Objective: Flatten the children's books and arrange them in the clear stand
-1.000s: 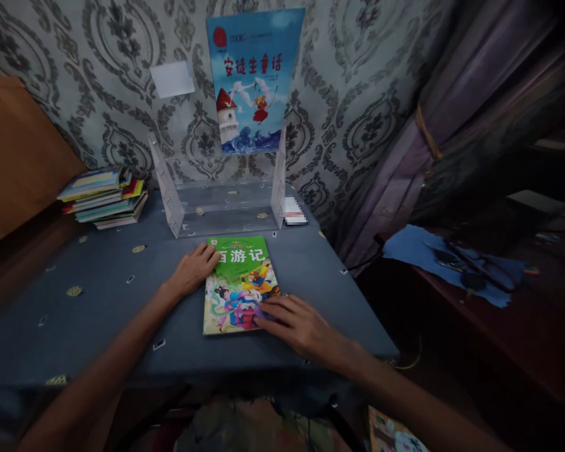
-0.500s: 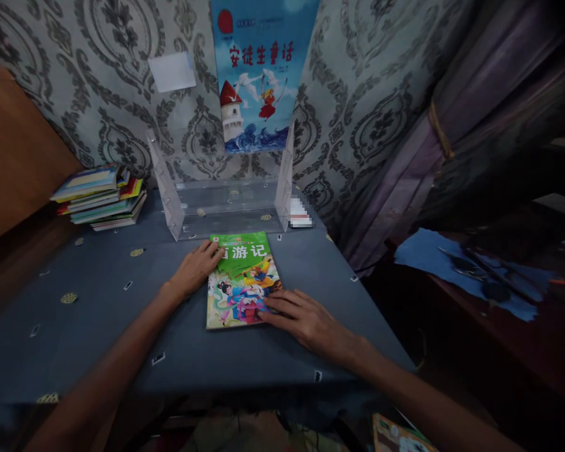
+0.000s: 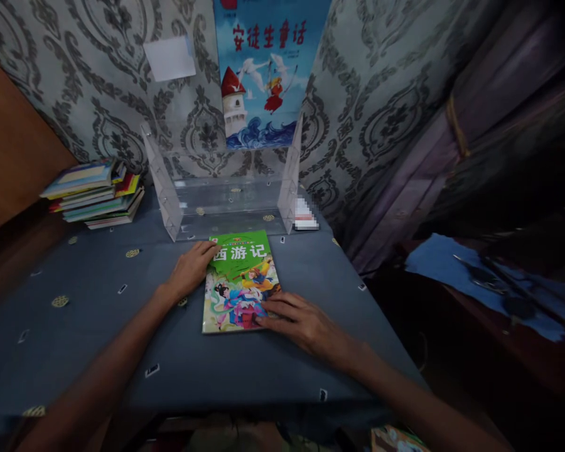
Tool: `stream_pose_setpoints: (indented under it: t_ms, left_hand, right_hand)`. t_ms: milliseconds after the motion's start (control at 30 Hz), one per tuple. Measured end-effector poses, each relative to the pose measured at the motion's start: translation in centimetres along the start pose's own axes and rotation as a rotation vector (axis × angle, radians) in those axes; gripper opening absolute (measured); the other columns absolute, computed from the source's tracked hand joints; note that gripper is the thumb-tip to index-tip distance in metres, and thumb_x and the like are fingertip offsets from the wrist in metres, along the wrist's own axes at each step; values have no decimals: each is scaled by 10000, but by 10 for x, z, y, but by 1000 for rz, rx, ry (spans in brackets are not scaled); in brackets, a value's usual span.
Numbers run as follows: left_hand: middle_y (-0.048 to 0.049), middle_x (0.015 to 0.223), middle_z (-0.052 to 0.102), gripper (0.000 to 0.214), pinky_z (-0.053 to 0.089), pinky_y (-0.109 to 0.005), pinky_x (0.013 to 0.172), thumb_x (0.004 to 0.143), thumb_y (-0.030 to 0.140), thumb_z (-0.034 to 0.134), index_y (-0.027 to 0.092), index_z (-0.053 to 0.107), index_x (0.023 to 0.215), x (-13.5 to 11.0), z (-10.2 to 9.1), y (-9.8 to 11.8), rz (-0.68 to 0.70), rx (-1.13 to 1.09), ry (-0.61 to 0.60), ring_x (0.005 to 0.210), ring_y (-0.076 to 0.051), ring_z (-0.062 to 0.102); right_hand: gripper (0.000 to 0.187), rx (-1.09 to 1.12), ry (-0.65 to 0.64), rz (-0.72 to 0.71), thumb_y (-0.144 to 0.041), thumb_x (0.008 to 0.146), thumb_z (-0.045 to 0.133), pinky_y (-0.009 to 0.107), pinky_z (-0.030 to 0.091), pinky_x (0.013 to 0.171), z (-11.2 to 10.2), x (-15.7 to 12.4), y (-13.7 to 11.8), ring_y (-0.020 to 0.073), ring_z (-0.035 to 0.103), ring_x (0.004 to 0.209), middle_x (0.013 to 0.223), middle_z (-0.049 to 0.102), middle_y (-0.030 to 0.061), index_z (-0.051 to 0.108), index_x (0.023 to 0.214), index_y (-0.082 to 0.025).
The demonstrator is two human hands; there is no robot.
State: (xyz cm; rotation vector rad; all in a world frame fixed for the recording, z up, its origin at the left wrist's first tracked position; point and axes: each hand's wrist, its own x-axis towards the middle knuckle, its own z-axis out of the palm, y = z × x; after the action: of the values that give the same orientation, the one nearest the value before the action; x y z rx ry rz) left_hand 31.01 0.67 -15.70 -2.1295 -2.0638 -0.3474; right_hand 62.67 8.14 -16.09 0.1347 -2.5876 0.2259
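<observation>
A picture book [image 3: 242,282] with a green top, white Chinese title and colourful cartoon figures lies face up on the blue-grey tablecloth. At its upper left edge rests my left hand [image 3: 192,269], fingers stretched out and fingertips touching the cover near the title. My right hand [image 3: 306,323] lies at the lower right edge, its extended fingers on the cover's corner. Both thumbs are hard to make out. Just beyond the book stands a clear plastic rack [image 3: 230,223] with two side panels.
Several stacked books [image 3: 98,194] sit at the left back. A blue fairy-tale poster [image 3: 268,75] and a white card [image 3: 169,58] are against the patterned wall. To the right, a blue cloth [image 3: 452,270] with dark items lies on a lower surface beside a tied curtain [image 3: 419,169].
My left fingers have drawn back slightly toward the book's edge, uncovering more of the title's first character. My right hand stays at the lower right corner. The view has shifted a little.
</observation>
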Motion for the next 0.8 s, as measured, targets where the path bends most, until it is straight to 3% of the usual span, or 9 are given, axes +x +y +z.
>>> stream_pose_setpoints:
  t_ms: [133, 300, 433, 567, 700, 800]
  left_hand:
    - [-126, 1308, 653, 454, 521, -456, 1031, 935, 32, 393, 170, 641, 1289, 4, 5, -9, 22, -101, 55, 1220, -251, 597]
    - [-96, 1231, 685, 329, 485, -462, 1069, 1007, 184, 422, 198, 690, 1199, 7, 12, -17, 19, -242, 166, 1141, -222, 628]
    - [-108, 1186, 689, 298, 499, -437, 1027, 1022, 238, 438, 167, 684, 1175, 8, 18, -16, 25, -257, 237, 1094, -226, 628]
    - [-102, 1184, 680, 285, 493, -427, 1023, 1026, 235, 432, 174, 663, 1181, 7, 20, -13, 29, -252, 252, 1105, -228, 611]
    - [-106, 1200, 669, 286, 489, -430, 1020, 1020, 222, 433, 166, 660, 1185, 7, 20, -12, 8, -255, 224, 1116, -239, 593]
    - [-100, 1219, 660, 285, 489, -427, 1017, 1022, 231, 435, 178, 659, 1189, 7, 18, -11, -28, -267, 197, 1131, -240, 584]
  right_hand:
    - [254, 26, -71, 39, -244, 1008, 575, 398, 570, 960, -7, 3, -2, 227, 639, 1144, 1180, 745, 99, 706, 1223, -215]
    - [273, 34, -165, 150, -377, 1003, 587, 429, 535, 921, -11, 25, 2, 249, 650, 1134, 1195, 743, 105, 719, 1189, -227]
    - [305, 9, -170, 203, -354, 1018, 558, 450, 505, 1010, 16, 75, 17, 255, 639, 1192, 1272, 709, 134, 688, 1248, -202]
    - [419, -26, -236, 309, -379, 991, 606, 524, 380, 1170, 46, 114, 45, 286, 542, 1358, 1421, 617, 166, 620, 1347, -159]
    - [411, -13, -159, 473, -313, 1002, 573, 527, 343, 1201, 51, 106, 80, 282, 530, 1383, 1446, 607, 168, 613, 1377, -147]
    - [367, 89, -30, 570, -298, 1007, 524, 530, 393, 1168, 50, 86, 103, 278, 577, 1340, 1409, 643, 152, 665, 1323, -175]
